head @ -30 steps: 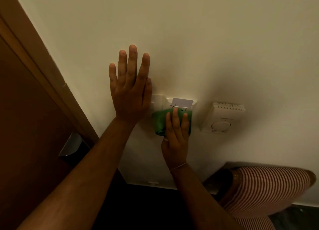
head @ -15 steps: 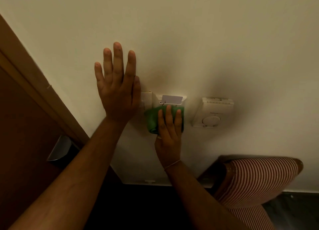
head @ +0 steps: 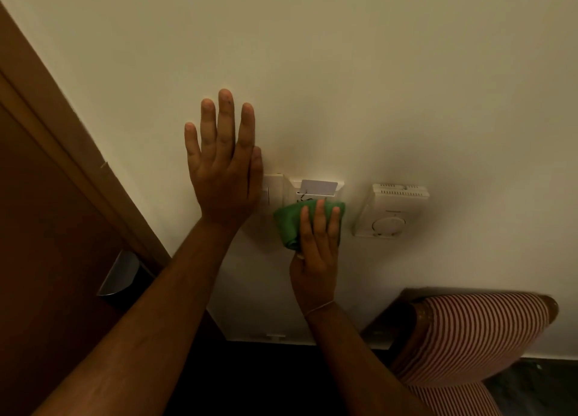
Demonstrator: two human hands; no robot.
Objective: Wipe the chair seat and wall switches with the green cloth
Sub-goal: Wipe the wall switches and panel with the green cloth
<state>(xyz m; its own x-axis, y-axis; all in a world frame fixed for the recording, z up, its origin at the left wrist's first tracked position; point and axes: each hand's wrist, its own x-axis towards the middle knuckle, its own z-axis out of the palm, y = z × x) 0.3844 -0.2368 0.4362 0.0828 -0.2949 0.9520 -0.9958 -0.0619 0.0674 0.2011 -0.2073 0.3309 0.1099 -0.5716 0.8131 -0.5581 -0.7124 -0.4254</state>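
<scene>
My right hand [head: 316,253] presses the folded green cloth [head: 289,225] flat against the white key-card switch plate [head: 316,189] on the wall, with a card sticking out of its top slot. The cloth covers the plate's lower half. My left hand [head: 223,162] lies flat on the wall with fingers spread, just left of a white wall switch [head: 273,190] and partly covering it. The chair [head: 475,331], with a red-and-white striped back, stands at the lower right against the wall.
A white thermostat [head: 391,211] with a round dial is mounted right of the card plate. A brown wooden door and frame [head: 47,153] fill the left side, with a metal handle [head: 120,273]. Dark floor runs below the white skirting.
My right hand has slid the cloth slightly on the card plate. The view shifted a little; my left hand stays flat on the wall.
</scene>
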